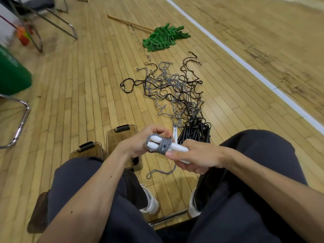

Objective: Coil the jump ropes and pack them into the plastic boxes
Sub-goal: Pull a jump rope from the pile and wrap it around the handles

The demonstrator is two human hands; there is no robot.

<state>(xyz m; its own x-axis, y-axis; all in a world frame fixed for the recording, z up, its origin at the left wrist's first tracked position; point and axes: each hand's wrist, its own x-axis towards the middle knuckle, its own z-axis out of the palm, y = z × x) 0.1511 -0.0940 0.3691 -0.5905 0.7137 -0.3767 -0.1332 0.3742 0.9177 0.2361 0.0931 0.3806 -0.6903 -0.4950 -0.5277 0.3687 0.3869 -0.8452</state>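
Observation:
I sit above a wooden gym floor. My left hand (pixel 149 140) and my right hand (pixel 194 158) both grip one grey jump rope (pixel 164 144) with white handles; its cord is wound several times round the paired handles, and a loose tail hangs to the floor. A tangled pile of grey and dark ropes (pixel 178 90) spreads ahead, its black handles (pixel 194 132) bunched by my right knee. Two brownish clear plastic boxes stand by my left knee: the nearer-right one (pixel 121 137) and the left one (pixel 87 150).
A green mop (pixel 163 39) with a wooden stick lies further out. Chair legs (pixel 57 23) stand at the far left, another chrome frame (pixel 19 123) at the left edge, beside a green bin (pixel 12 74). A white court line (pixel 245 65) runs on the right.

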